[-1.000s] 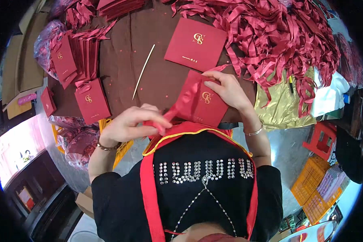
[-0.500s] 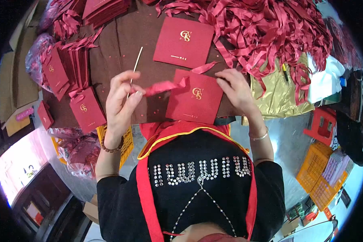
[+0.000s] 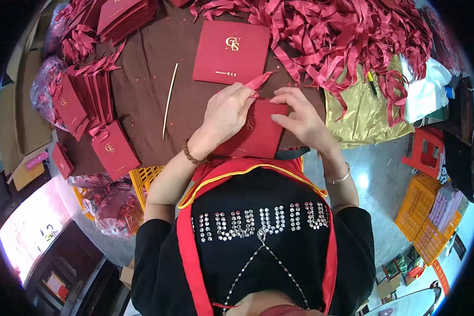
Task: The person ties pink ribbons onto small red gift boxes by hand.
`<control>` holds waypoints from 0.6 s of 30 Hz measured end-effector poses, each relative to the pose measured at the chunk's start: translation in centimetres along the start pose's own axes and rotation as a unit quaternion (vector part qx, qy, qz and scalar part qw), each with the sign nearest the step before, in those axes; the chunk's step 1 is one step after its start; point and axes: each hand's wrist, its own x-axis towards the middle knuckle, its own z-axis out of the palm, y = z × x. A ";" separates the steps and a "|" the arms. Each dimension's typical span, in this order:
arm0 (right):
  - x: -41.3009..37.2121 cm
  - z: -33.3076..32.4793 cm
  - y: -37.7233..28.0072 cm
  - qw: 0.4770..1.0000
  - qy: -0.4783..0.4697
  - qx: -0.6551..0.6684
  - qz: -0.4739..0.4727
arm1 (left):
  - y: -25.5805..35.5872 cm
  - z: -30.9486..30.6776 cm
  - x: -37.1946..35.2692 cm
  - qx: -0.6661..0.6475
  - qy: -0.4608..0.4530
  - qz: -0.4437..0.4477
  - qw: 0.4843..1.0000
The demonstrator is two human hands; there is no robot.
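Note:
A red paper gift bag [image 3: 258, 134] with a gold logo lies at the table's near edge. My left hand [image 3: 229, 111] is closed over its upper left part, pinching a red ribbon [image 3: 260, 80] by the top edge; its fingertips are partly hidden. At the bag's upper right corner, my right hand [image 3: 303, 118] grips the edge, thumb on the front face and fingers curled. Just beyond lies a second red bag [image 3: 230, 52], flat, with the same logo. A thin pale stick [image 3: 169, 100] rests on the brown cloth left of my left hand.
A heap of red ribbons [image 3: 347, 37] covers the back right, above gold plastic wrapping [image 3: 361, 118] and a black-and-yellow pen [image 3: 372, 83]. Several finished-looking bags [image 3: 92, 100] stand at left, near another bag [image 3: 116, 150] with a ribbon. Stacked red bags [image 3: 126, 16] sit behind.
My left hand has moved right to the top of the bag with the ribbon and let go of the stick, which now lies on the cloth. My right hand stays by the bag's corner.

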 end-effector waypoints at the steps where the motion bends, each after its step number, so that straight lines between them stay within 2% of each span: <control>1: 0.2 0.0 0.7 1.000 -0.004 0.008 -0.013 | -0.2 0.0 0.2 0.004 -0.018 -0.006 1.000; 3: 0.5 -0.5 1.3 1.000 -0.013 -0.001 -0.027 | -0.5 0.2 0.1 -0.001 -0.025 -0.013 1.000; 5: 1.0 -0.9 1.3 0.970 -0.096 0.164 0.150 | -0.7 0.4 0.2 -0.006 -0.031 -0.020 0.999; 6: 1.3 -1.0 1.9 0.963 -0.113 0.170 0.173 | -0.8 0.5 0.2 -0.036 -0.009 -0.037 0.999; 7: 1.5 -1.0 2.0 0.963 -0.113 0.171 0.174 | -1.0 0.7 0.3 -0.067 0.013 -0.054 0.996; 8: 1.6 -1.0 2.1 0.962 -0.115 0.176 0.174 | -1.6 0.9 0.3 -0.074 0.076 -0.012 0.994; 9: 1.7 -1.0 2.2 0.961 -0.116 0.183 0.174 | -1.1 0.3 0.5 -0.075 0.075 -0.011 0.994; 11: 1.7 -0.6 2.7 0.964 -0.098 0.191 0.159 | 0.4 -1.4 0.9 -0.221 0.083 -0.144 0.961; 12: 1.6 -0.4 2.9 0.966 -0.082 0.198 0.144 | 0.3 -1.5 0.9 -0.303 0.086 -0.117 0.942; 13: 1.6 -0.3 3.0 0.966 -0.082 0.199 0.143 | 0.3 -1.7 0.7 -0.303 0.086 -0.117 0.942; 15: 1.5 -0.2 3.2 0.962 -0.078 0.216 0.149 | 0.7 -2.3 0.0 -0.419 -0.047 -0.185 0.888; 16: 1.5 -0.2 3.1 0.961 -0.077 0.217 0.150 | 1.7 -2.5 -0.2 -0.395 -0.087 -0.234 0.884; 17: 1.4 -0.2 2.8 0.962 -0.070 0.217 0.152 | 1.1 -1.6 -0.9 -0.276 -0.081 -0.127 0.949; 18: 1.3 -0.2 2.6 0.962 -0.064 0.216 0.153 | 1.1 -0.8 -1.0 -0.216 -0.046 -0.048 0.974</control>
